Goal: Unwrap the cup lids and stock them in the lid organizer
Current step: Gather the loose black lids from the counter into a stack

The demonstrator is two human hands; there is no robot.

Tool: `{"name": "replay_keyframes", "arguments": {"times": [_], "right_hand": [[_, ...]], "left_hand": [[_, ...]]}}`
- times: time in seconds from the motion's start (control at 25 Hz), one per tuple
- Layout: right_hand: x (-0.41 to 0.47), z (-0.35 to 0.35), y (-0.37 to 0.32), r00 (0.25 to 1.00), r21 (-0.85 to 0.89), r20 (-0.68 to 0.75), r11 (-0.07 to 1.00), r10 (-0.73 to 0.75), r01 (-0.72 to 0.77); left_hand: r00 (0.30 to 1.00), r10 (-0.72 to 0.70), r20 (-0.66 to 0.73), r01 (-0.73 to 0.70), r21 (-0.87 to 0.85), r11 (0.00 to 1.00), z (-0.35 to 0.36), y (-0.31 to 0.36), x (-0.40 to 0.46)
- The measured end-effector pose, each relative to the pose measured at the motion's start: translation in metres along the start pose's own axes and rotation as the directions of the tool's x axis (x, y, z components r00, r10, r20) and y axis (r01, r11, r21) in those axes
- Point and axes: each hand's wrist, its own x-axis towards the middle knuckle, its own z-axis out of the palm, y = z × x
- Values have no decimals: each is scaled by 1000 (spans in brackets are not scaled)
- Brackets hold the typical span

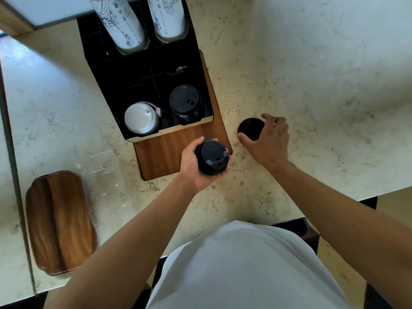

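Note:
My left hand (194, 166) grips a stack of black cup lids (212, 157) just in front of the black lid organizer (138, 70). To the right, my right hand (268, 141) curls round a second stack of black lids (250, 128) that stands on the marble counter. In the organizer's front right compartment sits a stack of black lids (184, 103). White lids (141, 118) fill the front left compartment. Clear plastic wrap (100, 166) lies crumpled on the counter to the left.
The organizer stands on a wooden base board (169, 150). Two sleeves of white paper cups (124, 25) stick out of its back compartments. A wooden tray (59, 221) lies at the left. The marble counter (312, 74) stretches to the right; its edge runs near my body.

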Motion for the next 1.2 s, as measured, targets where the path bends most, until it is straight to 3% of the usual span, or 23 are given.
{"name": "replay_keyframes", "arguments": {"times": [0.12,0.24,0.36,0.48,0.56,0.68,1.2], "right_hand": [[11,10,-1,998,-141,64,990,21,-12],[8,13,-1,998,-122,38,992,49,-44],[-2,2,-5,999,129,47,992,-12,6],[-28,-15,-25,961,407,137,898,-242,169],[-51,-21,-39,896,472,222,847,-384,245],[-74,-16,-48,832,450,295,837,-469,312],[-105,-13,-51,818,466,287,818,-499,336]], "left_hand": [[1000,-11,-2,11,-21,1000,-2,0,2],[1000,-13,9,13,-46,999,-8,1,2],[1000,9,6,-9,-60,998,-12,4,1],[1000,24,-8,-24,-44,999,-15,1,-2],[1000,15,19,-15,-18,1000,-16,-2,-7],[997,-10,83,15,-69,998,-17,-5,-16],[991,32,133,-23,-70,997,-29,-15,-47]]}}
